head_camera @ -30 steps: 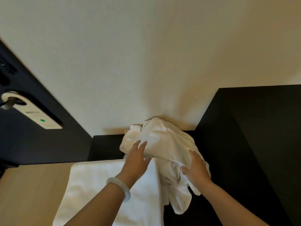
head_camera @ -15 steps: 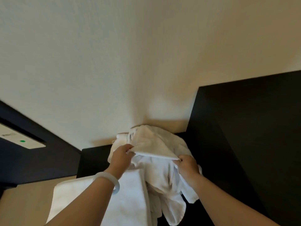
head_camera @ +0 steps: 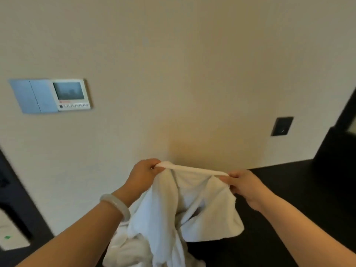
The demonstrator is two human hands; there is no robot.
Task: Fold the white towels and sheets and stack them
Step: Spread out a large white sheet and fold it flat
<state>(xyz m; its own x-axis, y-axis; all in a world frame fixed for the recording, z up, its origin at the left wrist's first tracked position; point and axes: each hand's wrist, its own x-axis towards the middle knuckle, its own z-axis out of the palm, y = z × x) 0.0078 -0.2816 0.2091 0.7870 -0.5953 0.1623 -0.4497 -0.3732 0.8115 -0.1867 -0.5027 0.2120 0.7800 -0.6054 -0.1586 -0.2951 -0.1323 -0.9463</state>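
We note a white towel (head_camera: 179, 209) held up before a cream wall (head_camera: 173, 64). The left hand (head_camera: 143, 175) pinches one end of its top edge and the right hand (head_camera: 244, 186) pinches the other, with the edge stretched taut between them. The rest hangs crumpled, its lower folds running off the bottom of view. There is a pale bracelet (head_camera: 115, 204) on the left wrist and a dark tabletop (head_camera: 298, 189) under the right forearm. On the wall we log a grey control panel (head_camera: 52, 96) with a small screen at left and a dark switch plate (head_camera: 282, 126) at right.

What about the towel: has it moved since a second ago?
Yes: the left hand and right hand lifted the towel up off the counter.
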